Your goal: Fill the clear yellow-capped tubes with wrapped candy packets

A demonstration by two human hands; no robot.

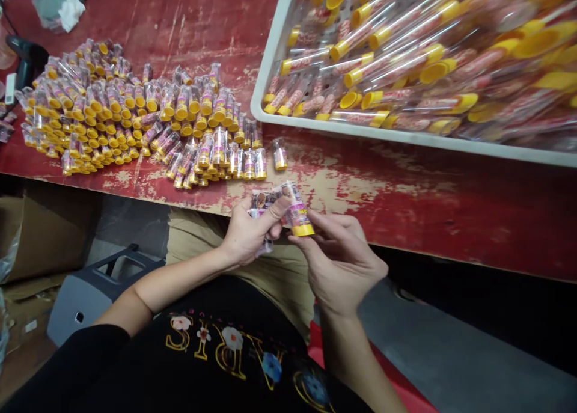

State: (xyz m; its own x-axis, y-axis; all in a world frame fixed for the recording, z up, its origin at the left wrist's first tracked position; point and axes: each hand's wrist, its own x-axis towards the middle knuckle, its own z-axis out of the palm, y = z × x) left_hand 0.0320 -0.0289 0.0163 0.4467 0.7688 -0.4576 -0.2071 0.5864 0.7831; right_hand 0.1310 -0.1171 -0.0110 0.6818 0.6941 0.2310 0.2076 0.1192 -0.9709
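Note:
My right hand (339, 258) pinches a small clear tube with a yellow cap (298, 211) at the near edge of the worn red table (406, 190). My left hand (252, 229) holds a small stack of printed labels (262, 200), and its thumb presses against the tube's side. Both hands hover just off the table edge, over my lap. A single labelled tube (280, 155) stands alone on the table just beyond them.
A large pile of labelled yellow-capped tubes (130, 115) covers the table's left part. A white tray (270, 52) at the upper right is full of unlabelled tubes. A cardboard box (40, 232) and a grey plastic unit (90, 290) stand on the floor at the left.

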